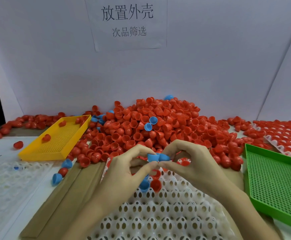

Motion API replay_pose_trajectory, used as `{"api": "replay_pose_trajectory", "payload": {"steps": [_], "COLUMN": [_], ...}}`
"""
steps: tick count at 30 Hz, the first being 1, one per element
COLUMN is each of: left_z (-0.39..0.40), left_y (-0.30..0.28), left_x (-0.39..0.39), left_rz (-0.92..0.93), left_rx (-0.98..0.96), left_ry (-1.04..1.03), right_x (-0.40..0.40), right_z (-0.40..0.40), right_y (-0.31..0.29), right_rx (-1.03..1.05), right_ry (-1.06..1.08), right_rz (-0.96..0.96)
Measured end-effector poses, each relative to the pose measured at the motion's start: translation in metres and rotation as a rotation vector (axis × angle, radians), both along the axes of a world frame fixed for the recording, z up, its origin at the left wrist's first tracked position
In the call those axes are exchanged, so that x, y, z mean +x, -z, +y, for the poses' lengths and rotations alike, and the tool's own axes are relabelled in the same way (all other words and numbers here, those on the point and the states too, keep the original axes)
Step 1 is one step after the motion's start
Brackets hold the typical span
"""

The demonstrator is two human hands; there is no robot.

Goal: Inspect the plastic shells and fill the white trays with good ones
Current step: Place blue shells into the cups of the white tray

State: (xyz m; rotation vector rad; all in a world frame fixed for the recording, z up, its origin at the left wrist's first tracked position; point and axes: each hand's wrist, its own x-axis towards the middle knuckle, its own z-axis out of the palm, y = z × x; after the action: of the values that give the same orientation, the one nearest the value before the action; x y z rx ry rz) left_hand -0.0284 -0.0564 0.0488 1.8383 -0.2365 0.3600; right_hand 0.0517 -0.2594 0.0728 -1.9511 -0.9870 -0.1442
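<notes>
**Shell Inspection: Early Stage of Tray Filling**

Both hands are raised just above the far end of the white tray (158,213), which lies on the table directly in front of the person. The left hand (124,167) pinches a blue shell (153,157) between thumb and fingertips, open end up. The right hand (191,163) pinches a second blue shell (164,157) in the same manner. The two shells touch; whether they are stuck together or merely held side by side cannot be determined from this view.

Progress, judged from the layout:

- The white tray holds only a few shells at its far end: a red shell (156,184) and a blue one (144,185) just below the hands. Other pockets there are hidden by the hands. All near rows are unfilled.
- A filled tray (283,135) of red shells sits at the far right, so at least one tray appears complete.
- A large pile of red shells (150,125), with a few blue ones mixed in, remains beyond the hands. Most of the stock is still unsorted.
- The yellow bin (58,141) at the left contains a few red shells. The green bin (276,184) at the right shows none.
- Another white tray (11,179) at the left holds one blue piece.

The task is judged to be far from finished.
</notes>
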Motion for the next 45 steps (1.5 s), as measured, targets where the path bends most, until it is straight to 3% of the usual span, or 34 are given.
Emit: {"api": "replay_pose_trajectory", "payload": {"steps": [9,17,23,29,37,45], "left_z": [0.011,0.005,0.003,0.004,-0.002,-0.005], "left_y": [-0.001,-0.002,-0.003,-0.004,-0.002,0.0], "left_x": [0.004,0.004,0.003,0.001,0.002,-0.002], "left_rz": [0.165,0.204,0.16,0.214,0.135,0.021], "left_rx": [-0.29,-0.28,-0.173,-0.205,-0.144,0.201], "left_ry": [0.086,0.086,0.013,0.025,0.034,0.0], "right_x": [-0.005,-0.002,-0.002,-0.003,-0.003,0.005], "right_z": [0.001,-0.002,0.001,0.005,0.002,-0.008], "right_y": [-0.005,-0.007,-0.002,0.007,0.002,0.001], "right_rx": [0.06,0.096,0.099,-0.03,-0.054,-0.077], "right_ry": [-0.108,-0.165,-0.24,-0.09,-0.038,-0.011], "right_rz": [0.202,0.24,0.23,-0.01,-0.054,-0.016]}}
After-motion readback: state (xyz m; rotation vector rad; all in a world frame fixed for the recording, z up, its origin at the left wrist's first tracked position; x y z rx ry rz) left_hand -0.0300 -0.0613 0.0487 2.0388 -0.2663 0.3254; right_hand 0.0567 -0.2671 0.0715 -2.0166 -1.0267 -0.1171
